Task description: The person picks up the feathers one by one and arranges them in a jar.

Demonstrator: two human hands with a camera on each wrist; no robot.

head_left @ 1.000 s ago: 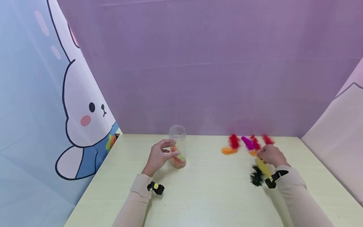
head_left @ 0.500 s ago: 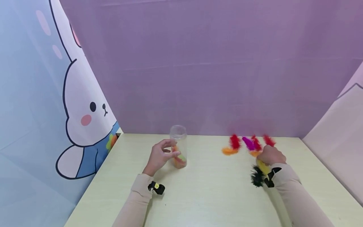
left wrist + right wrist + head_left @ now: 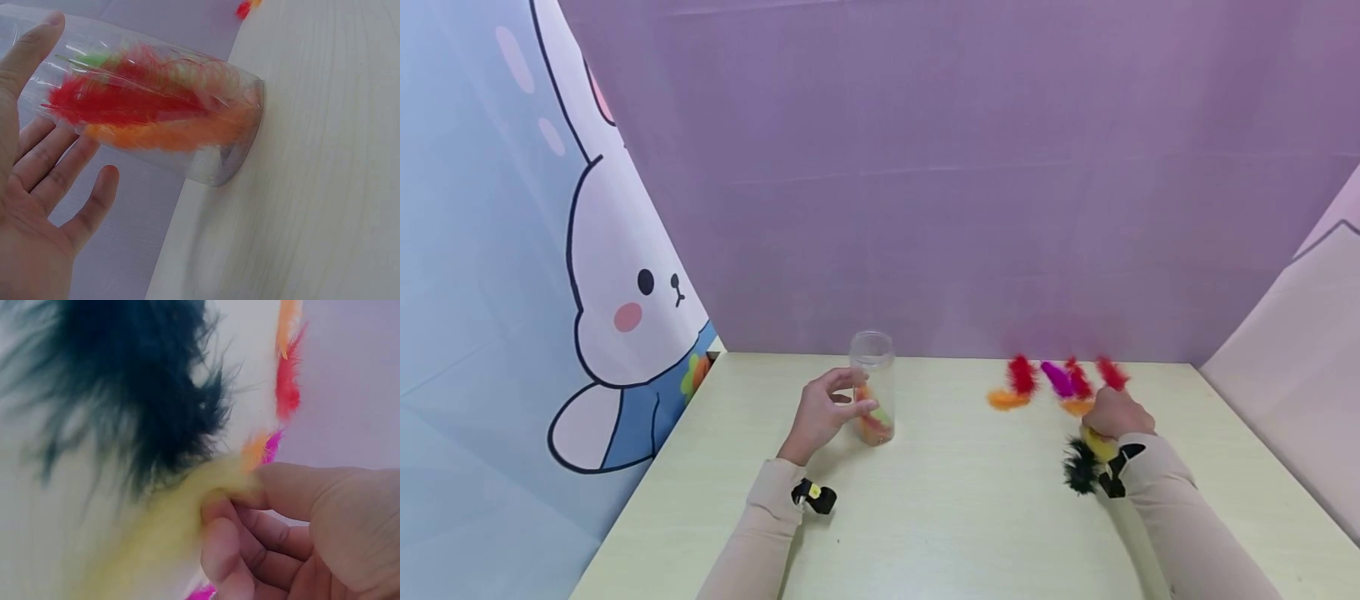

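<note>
My left hand [image 3: 823, 412] holds a clear plastic jar [image 3: 884, 379], thumb on one side and fingers on the other. The jar stands upright on the table. Inside it lean red, orange and green feathers [image 3: 150, 103], best seen in the left wrist view. At the right, my right hand [image 3: 1118, 412] pinches one end of a yellow feather [image 3: 156, 531] between thumb and forefinger, with its other fingers curled. Part of that feather is hidden by the hand in the head view. A fluffy dark feather [image 3: 1080, 467] lies right beside it, nearer the body.
Beyond the right hand lie red feathers [image 3: 1022, 375], a purple feather [image 3: 1057, 379] and orange feathers [image 3: 1007, 400]. The pale wooden table [image 3: 955, 500] meets a purple cloth backdrop [image 3: 925, 208] at its far edge. A rabbit-print cloth [image 3: 617, 358] hangs at the left.
My right hand has settled on the yellow feather and its wrist has shifted a little left, so less of the feather shows. My left hand stays on the jar.
</note>
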